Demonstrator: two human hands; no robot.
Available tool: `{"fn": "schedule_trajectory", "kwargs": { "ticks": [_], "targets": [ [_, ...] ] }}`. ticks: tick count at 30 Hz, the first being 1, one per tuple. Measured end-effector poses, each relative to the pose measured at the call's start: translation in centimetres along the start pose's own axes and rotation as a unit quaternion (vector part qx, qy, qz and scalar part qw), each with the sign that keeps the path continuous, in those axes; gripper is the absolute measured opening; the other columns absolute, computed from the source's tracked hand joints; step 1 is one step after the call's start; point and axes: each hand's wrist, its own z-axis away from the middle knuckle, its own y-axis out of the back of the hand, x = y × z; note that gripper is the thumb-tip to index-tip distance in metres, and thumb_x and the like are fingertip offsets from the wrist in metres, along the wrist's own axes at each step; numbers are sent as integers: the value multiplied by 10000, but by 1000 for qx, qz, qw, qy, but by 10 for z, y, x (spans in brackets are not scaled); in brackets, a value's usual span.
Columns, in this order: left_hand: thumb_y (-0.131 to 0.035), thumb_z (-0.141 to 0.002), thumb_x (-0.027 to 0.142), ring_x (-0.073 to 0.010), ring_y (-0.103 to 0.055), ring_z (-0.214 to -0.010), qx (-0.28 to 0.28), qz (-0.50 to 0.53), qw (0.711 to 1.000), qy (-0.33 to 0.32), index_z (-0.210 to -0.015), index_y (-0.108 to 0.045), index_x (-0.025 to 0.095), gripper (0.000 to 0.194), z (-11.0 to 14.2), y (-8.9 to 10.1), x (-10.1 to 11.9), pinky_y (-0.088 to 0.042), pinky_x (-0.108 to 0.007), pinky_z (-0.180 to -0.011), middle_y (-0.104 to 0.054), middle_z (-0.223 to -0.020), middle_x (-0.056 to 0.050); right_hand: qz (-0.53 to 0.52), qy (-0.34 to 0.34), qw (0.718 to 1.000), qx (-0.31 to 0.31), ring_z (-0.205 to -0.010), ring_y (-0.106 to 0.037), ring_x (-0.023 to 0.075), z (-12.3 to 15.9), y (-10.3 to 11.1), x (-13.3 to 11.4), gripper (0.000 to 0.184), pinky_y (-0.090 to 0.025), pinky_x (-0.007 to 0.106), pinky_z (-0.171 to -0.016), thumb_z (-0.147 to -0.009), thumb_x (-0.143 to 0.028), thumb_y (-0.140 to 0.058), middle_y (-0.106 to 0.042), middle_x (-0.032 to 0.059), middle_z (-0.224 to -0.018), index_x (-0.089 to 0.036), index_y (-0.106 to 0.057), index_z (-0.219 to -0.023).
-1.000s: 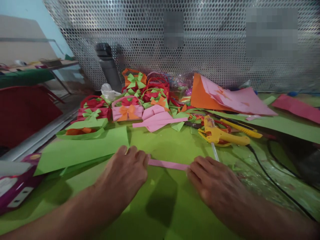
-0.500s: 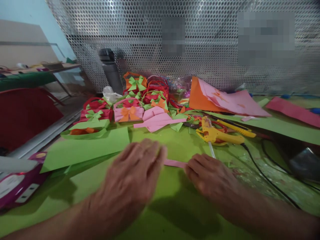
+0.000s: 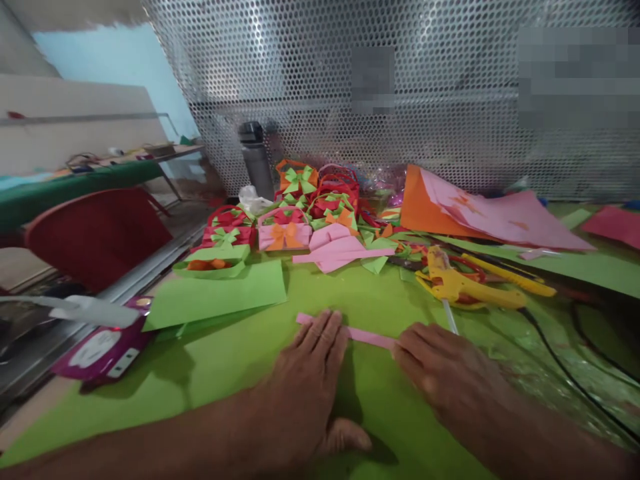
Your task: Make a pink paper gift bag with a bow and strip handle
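A narrow pink paper strip (image 3: 371, 337) lies across the green tabletop (image 3: 240, 363). My left hand (image 3: 313, 380) presses on it with straight fingers, the thumb spread away toward me. The strip's left end sticks out beyond those fingertips. At the other end, my right hand (image 3: 440, 367) has its fingers curled over the strip and pinches it. Behind the hands lie pink paper pieces (image 3: 333, 250), one of them a strip laid crosswise. A yellow glue gun (image 3: 467, 287) rests on its side just beyond my right hand.
Small paper bags with bows (image 3: 284, 235) crowd the back, near a grey bottle (image 3: 257, 163). Green sheets (image 3: 220, 293) lie at left beside a purple power strip (image 3: 103, 350). Orange and pink sheets (image 3: 505, 207) lean at back right. A black cable (image 3: 575, 370) crosses the right side.
The view has swung left, shifting everything rightward. My left hand has settled flat with its thumb out, and the strip's left end now shows. My right hand keeps its pinch.
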Motion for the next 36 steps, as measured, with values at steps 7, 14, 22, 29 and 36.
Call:
{"fn": "schedule_trajectory", "kwargs": {
  "ticks": [7,14,22,29,36],
  "targets": [
    [-352,-758,689,-369,-178,-1323,38,-67,993,88,-1383,-159,-6,955,31,-8,-23,-274,-487,-1033,-206,-1424,-270,32,-24,998,-40,-679,-510,179,1,-2,-3,187,-368,314,-626,-625,-10,-575,-558,13,-673,-175,-572,-712],
    [-361,-847,534,-393,-355,-1238,29,-126,968,214,-1243,-456,2,671,25,6,-34,-302,-554,-986,-436,-1307,-256,42,-22,998,-46,-721,-533,180,-3,9,-5,160,-397,301,-621,-661,-25,-605,-583,30,-728,-163,-598,-741],
    [-507,-845,242,-291,-497,-1122,54,-83,995,19,-1202,-490,109,381,-23,12,5,-308,-507,-974,-589,-1173,-132,108,10,990,-89,-639,-561,189,-12,14,-10,218,-397,307,-518,-701,-9,-572,-604,36,-712,-131,-606,-878],
    [-564,-777,96,-245,-613,-760,50,-134,989,-23,-778,-643,114,81,-63,16,4,-439,-387,-714,-667,-751,-77,126,20,989,-79,-624,-568,198,-14,13,-10,185,-373,305,-503,-711,-3,-558,-618,65,-704,-107,-595,-860],
    [-529,-761,49,-202,-611,-633,103,-133,985,-38,-785,-600,123,106,-61,30,11,-421,-364,-710,-660,-673,-57,57,-83,995,19,-629,-565,174,-9,5,0,123,-347,297,-589,-775,-44,-527,-626,26,-672,-156,-578,-774]
  ]
}}
